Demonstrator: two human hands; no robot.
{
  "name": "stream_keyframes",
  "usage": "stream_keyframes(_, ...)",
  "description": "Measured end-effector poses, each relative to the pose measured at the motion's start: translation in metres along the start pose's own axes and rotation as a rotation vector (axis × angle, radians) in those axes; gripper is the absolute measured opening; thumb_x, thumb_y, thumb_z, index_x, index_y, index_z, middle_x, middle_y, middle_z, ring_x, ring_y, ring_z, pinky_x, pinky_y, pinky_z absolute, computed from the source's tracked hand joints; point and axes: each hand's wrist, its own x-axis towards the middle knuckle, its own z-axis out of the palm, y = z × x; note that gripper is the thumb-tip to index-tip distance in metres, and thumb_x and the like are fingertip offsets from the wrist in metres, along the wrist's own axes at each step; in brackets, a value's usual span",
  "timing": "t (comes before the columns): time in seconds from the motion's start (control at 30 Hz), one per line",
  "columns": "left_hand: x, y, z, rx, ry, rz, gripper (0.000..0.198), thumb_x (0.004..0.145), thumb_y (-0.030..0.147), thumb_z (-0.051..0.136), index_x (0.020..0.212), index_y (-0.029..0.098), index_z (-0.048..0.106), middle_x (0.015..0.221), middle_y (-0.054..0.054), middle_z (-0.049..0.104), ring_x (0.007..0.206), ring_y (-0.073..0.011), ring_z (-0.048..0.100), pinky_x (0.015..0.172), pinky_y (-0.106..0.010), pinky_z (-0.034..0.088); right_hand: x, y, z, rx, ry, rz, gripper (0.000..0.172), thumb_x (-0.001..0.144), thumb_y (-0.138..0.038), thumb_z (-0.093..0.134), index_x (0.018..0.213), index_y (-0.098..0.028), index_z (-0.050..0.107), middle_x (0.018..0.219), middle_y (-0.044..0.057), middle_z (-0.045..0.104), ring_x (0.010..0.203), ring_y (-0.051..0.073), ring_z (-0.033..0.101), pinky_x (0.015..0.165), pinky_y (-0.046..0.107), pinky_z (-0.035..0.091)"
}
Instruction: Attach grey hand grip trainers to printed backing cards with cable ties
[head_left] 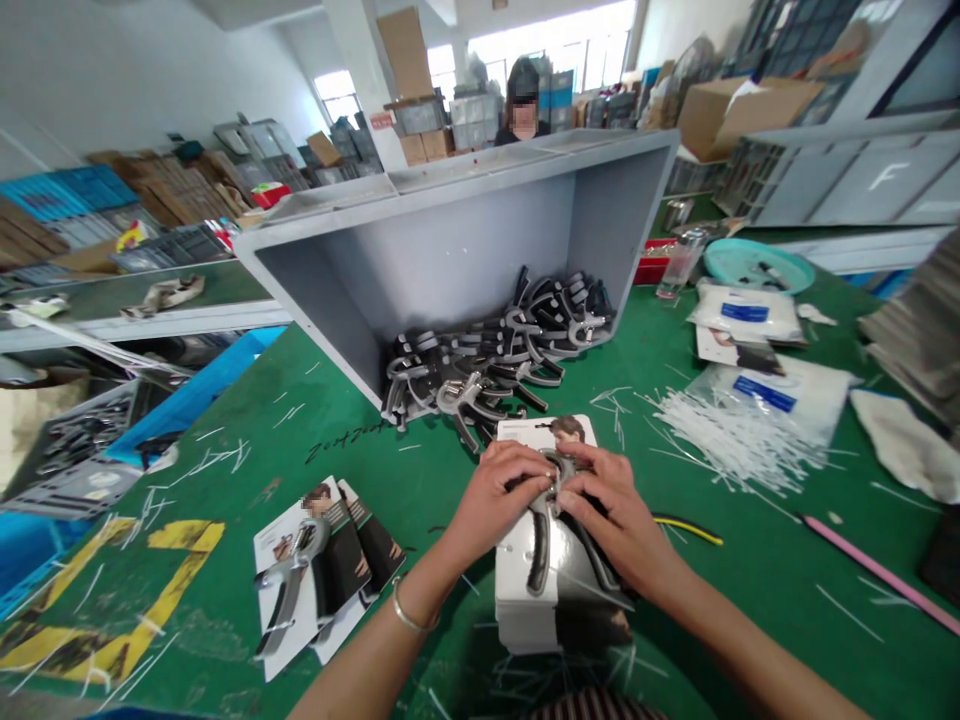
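Observation:
A hand grip strengthener (538, 552) with black handles lies on top of a stack of printed backing cards (526, 622) in front of me. My left hand (496, 492) is closed at its upper left, thumb and fingers pinching near the metal spring. From the other side my right hand (609, 498) grips its upper right, fingertips nearly meeting the left ones. Whether a thin tie sits between the fingertips cannot be made out. To the left, another hand grip strengthener (279, 600) rests on a card, with further cards (369, 535) partly under it.
A grey crate (465, 235) tipped on its side spills several grip strengtheners (480, 370) toward me. White cable ties (739, 435) are heaped at right beside plastic bags (806, 395), a turquoise plate (757, 262) and a pink stick (874, 570). A person (523, 105) is behind the crate.

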Motion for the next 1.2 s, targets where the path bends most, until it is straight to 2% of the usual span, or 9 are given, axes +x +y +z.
stream_keyframes(0.17,-0.001,0.001,0.000,0.005,-0.010,-0.026,0.011,0.090,0.024,0.066,0.095,0.026,0.076,0.098,-0.004,0.075,0.101,-0.0221,0.063,0.099,-0.042,0.039,-0.003,0.000,-0.002,-0.063,-0.107,-0.056,0.022,0.099,-0.034,0.052,0.086,-0.024,0.067,0.149,0.004,0.043,0.135,0.028,0.035,0.109,0.051,0.031)
stream_keyframes(0.63,-0.005,-0.002,0.000,0.030,0.003,0.031,0.010,0.089,0.023,0.067,0.094,0.025,0.075,0.100,-0.004,0.074,0.103,-0.0215,0.062,0.099,-0.042,0.039,-0.002,-0.001,0.000,-0.030,-0.090,-0.022,0.021,0.098,-0.034,0.053,0.085,-0.024,0.067,0.147,0.004,0.045,0.134,0.027,0.035,0.109,0.050,0.031)
stream_keyframes(0.77,-0.007,0.002,-0.005,0.063,-0.081,0.101,0.014,0.092,0.023,0.063,0.100,0.026,0.075,0.107,-0.004,0.074,0.108,-0.0228,0.059,0.100,-0.042,0.039,0.000,0.000,0.002,0.007,-0.057,0.016,0.020,0.098,-0.033,0.054,0.085,-0.024,0.066,0.142,0.005,0.050,0.132,0.027,0.038,0.107,0.050,0.032)
stream_keyframes(0.83,-0.008,0.005,-0.007,0.046,-0.100,0.085,0.015,0.092,0.024,0.063,0.102,0.026,0.074,0.106,-0.004,0.074,0.108,-0.0229,0.059,0.100,-0.042,0.040,0.001,0.000,0.003,0.014,-0.040,0.018,0.020,0.098,-0.033,0.053,0.085,-0.024,0.066,0.140,0.005,0.052,0.131,0.027,0.040,0.107,0.050,0.033)
stream_keyframes(1.0,-0.007,0.018,-0.009,0.021,0.089,-0.044,0.009,0.090,0.027,0.066,0.085,0.024,0.072,0.090,-0.003,0.073,0.095,-0.0218,0.062,0.095,-0.041,0.043,0.002,0.000,0.005,0.006,-0.007,0.007,0.013,0.098,-0.028,0.052,0.099,-0.026,0.064,0.137,0.007,0.054,0.130,0.027,0.041,0.107,0.051,0.032)
stream_keyframes(1.13,-0.016,0.034,-0.002,0.095,0.178,0.003,0.009,0.091,0.024,0.063,0.085,0.024,0.069,0.090,-0.002,0.073,0.094,-0.0220,0.060,0.092,-0.041,0.042,0.002,0.001,0.011,-0.005,0.061,0.022,0.010,0.096,-0.024,0.054,0.104,-0.025,0.059,0.136,0.008,0.054,0.129,0.028,0.043,0.106,0.051,0.033)
stream_keyframes(1.2,-0.025,0.041,0.005,0.216,0.153,0.065,0.009,0.091,0.020,0.060,0.088,0.023,0.068,0.092,-0.003,0.073,0.097,-0.0228,0.059,0.092,-0.043,0.040,0.003,0.001,0.013,-0.008,0.096,0.027,0.009,0.095,-0.023,0.054,0.103,-0.024,0.058,0.135,0.008,0.054,0.129,0.028,0.042,0.106,0.051,0.032)
